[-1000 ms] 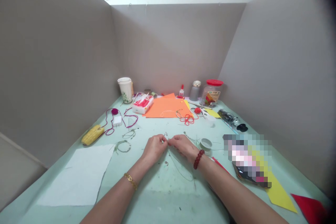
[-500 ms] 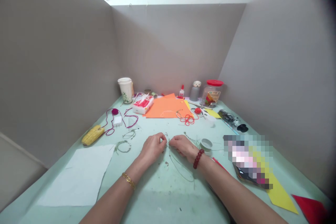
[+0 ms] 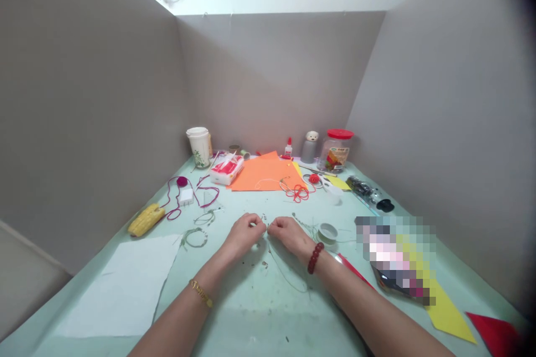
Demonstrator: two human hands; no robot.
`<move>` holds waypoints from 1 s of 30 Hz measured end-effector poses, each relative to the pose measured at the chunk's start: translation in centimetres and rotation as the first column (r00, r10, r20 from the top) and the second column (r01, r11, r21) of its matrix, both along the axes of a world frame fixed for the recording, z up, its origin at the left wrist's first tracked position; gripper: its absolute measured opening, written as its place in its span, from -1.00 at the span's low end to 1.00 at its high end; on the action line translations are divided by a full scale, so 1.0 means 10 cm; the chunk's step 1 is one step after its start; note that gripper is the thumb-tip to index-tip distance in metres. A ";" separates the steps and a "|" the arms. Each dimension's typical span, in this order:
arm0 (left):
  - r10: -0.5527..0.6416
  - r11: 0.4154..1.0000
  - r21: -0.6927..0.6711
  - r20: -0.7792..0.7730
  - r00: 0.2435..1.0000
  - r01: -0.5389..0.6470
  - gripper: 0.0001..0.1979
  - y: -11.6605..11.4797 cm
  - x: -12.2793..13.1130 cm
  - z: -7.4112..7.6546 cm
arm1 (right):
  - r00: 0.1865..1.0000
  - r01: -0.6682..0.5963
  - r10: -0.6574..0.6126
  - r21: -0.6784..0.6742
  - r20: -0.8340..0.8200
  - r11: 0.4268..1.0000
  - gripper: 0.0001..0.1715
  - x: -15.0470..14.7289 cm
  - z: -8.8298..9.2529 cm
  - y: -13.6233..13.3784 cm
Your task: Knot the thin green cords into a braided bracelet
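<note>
Over the middle of the table, my left hand (image 3: 250,230) and my right hand (image 3: 288,232) meet with their fingertips almost touching. Both are closed in a pinch on a thin green cord (image 3: 286,278), whose loose length curves down to the right below my right hand. What exactly lies between the fingertips is too small to make out. Just right of my right hand stands a spool of green cord (image 3: 328,233). Left of my left hand lie two looped green cord pieces, the nearer one a cord ring (image 3: 195,238).
A white sheet (image 3: 121,290) and a yellow corn-shaped thing (image 3: 146,220) lie left. Behind are orange paper (image 3: 268,175), a tissue pack (image 3: 226,169), tangled red cord (image 3: 298,193), a white cup (image 3: 199,148) and a red-lidded jar (image 3: 336,152). Yellow paper (image 3: 450,312) lies right.
My hands have drawn together, so the gap between their fingertips has nearly closed. The camera view has shifted slightly.
</note>
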State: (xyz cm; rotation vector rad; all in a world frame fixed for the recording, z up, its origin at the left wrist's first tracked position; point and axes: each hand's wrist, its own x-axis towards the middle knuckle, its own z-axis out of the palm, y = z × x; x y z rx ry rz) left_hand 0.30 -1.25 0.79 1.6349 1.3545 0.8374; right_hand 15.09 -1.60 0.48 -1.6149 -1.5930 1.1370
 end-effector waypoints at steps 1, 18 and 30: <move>0.004 0.998 -0.058 0.109 0.994 0.003 -0.86 0.00 0.01 -0.02 | 1.000 -0.002 0.002 0.000 0.004 1.000 -0.83 0.00 0.00 0.00; 0.114 0.964 -0.261 0.604 0.788 0.060 -0.74 -0.03 0.07 -0.12 | 0.992 -0.049 0.049 -0.003 0.116 0.999 -0.81 0.07 0.12 0.01; 0.029 0.971 -0.217 0.528 0.848 0.101 -0.76 -0.04 0.07 -0.13 | 0.985 -0.044 0.040 0.019 0.167 0.999 -0.85 0.15 0.23 0.07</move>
